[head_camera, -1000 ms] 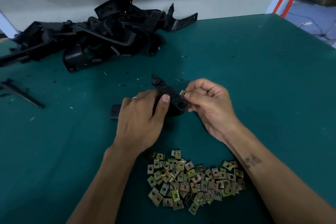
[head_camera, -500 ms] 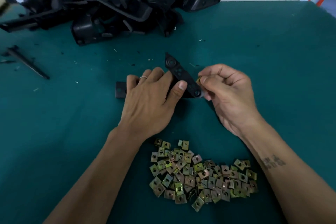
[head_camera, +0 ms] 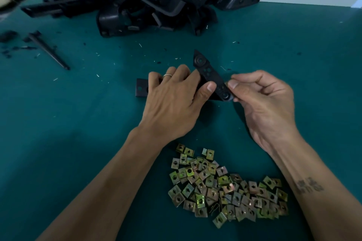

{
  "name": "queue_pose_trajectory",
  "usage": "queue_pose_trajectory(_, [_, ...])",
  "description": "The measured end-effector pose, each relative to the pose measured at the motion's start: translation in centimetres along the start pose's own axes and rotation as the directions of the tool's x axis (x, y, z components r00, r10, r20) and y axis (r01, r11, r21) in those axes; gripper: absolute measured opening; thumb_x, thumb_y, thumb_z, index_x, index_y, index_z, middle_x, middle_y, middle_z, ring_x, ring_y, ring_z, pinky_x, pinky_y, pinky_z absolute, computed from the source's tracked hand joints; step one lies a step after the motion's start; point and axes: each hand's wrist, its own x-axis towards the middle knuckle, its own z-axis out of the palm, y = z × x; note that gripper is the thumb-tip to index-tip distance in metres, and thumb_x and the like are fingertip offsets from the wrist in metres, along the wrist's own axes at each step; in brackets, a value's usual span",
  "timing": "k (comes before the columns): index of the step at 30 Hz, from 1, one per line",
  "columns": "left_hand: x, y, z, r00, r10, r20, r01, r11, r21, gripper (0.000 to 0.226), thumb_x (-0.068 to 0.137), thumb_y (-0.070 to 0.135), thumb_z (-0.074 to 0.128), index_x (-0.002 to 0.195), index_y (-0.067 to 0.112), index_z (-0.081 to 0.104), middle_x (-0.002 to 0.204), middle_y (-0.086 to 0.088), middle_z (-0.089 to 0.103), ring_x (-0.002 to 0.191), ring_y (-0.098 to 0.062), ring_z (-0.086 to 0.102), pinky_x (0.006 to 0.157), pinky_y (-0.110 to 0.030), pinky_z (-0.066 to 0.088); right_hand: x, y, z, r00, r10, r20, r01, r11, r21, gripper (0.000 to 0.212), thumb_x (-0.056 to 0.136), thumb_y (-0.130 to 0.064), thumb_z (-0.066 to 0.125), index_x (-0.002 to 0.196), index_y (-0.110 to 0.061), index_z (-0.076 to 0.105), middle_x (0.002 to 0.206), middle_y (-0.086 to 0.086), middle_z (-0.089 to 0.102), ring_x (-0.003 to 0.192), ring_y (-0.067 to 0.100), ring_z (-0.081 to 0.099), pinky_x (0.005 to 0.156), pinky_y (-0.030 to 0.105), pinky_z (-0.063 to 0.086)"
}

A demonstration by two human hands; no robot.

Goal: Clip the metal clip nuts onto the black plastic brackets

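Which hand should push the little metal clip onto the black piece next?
The right hand, probably. It already pinches a clip nut against the near end of the black bracket, while the left hand grips the bracket to steady it.

Head camera looks steeply down, close over the table (head_camera: 58, 143).

Soft, even light falls from above, dimmer toward the near corners. Faint shadows lie under the hands and forearms on the green table (head_camera: 274, 49). No glare. The far left corner is motion-blurred, and the wide lens bends the table's far edge.
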Motion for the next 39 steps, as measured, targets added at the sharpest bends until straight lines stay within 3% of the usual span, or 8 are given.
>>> queue_pose_trajectory(5, [-0.1,0.2,0.1,1.0,0.002,-0.014,-0.002,1.0,0.018,0.047,0.105,0.059,0.016,0.096,0.026,0.049,0.095,0.005,0.048,0.09,-0.021,0.047,0.086,-0.046,0.031,-0.1,0.9,0.0,0.997,-0.076,0.0,0.076,0.994,-0.081,0.019,0.082,-0.004,0.078,0.073,-0.021,0.075,0.075,0.002,0.075,0.068,0.014,0.066,0.074,0.026,0.055])
queue_pose_trajectory(11, [0.1,-0.1,-0.3,0.999,-0.016,0.035,0.014,0.999,0.044,0.056,0.102,0.06,0.008,0.112,0.03,0.055,0.102,0.007,0.049,0.096,-0.019,0.046,0.089,-0.045,0.031,-0.2,0.6,-0.3,0.998,-0.035,0.053,0.037,0.998,-0.043,0.006,0.077,-0.013,0.08,0.078,-0.018,0.076,0.087,0.003,0.077,0.079,0.014,0.068,0.085,0.027,0.054])
queue_pose_trajectory(16, [0.1,0.1,-0.1,1.0,-0.008,0.018,0.007,0.999,0.036,0.055,0.102,0.061,0.01,0.11,0.03,0.055,0.102,0.007,0.049,0.097,-0.02,0.046,0.088,-0.044,0.029,-0.2,0.6,0.3,0.998,-0.056,-0.037,0.055,0.998,-0.039,0.017,0.081,0.001,0.075,0.078,-0.016,0.076,0.075,0.003,0.074,0.075,0.017,0.068,0.083,0.035,0.053])
queue_pose_trajectory(22, [0.1,0.1,-0.1,1.0,-0.013,0.017,0.013,1.0,0.012,0.055,0.102,0.061,0.012,0.112,0.031,0.056,0.099,0.007,0.049,0.097,-0.02,0.047,0.089,-0.044,0.029,-0.2,0.6,0.6,0.993,-0.111,-0.043,0.109,0.993,-0.044,0.026,0.081,0.005,0.072,0.072,-0.019,0.076,0.069,-0.002,0.073,0.07,0.012,0.068,0.076,0.031,0.054])
queue_pose_trajectory(32, [0.0,-0.1,-0.4,0.999,-0.025,0.046,0.025,1.0,-0.001,0.057,0.102,0.06,0.009,0.116,0.032,0.056,0.1,0.007,0.049,0.098,-0.021,0.045,0.09,-0.045,0.029,-0.3,0.6,0.3,0.996,-0.089,0.029,0.091,0.992,-0.083,0.026,0.083,0.002,0.074,0.074,-0.023,0.079,0.077,0.0,0.077,0.075,0.012,0.069,0.084,0.029,0.056])
queue_pose_trajectory(39, [0.1,0.1,-0.4,0.999,-0.036,0.032,0.037,0.998,-0.043,0.052,0.102,0.06,0.013,0.117,0.034,0.056,0.098,0.007,0.05,0.099,-0.021,0.048,0.091,-0.045,0.029,-0.3,0.5,0.8,0.992,-0.105,-0.069,0.102,0.994,-0.046,0.028,0.081,0.004,0.072,0.068,-0.021,0.075,0.068,-0.002,0.073,0.071,0.012,0.067,0.085,0.035,0.053])
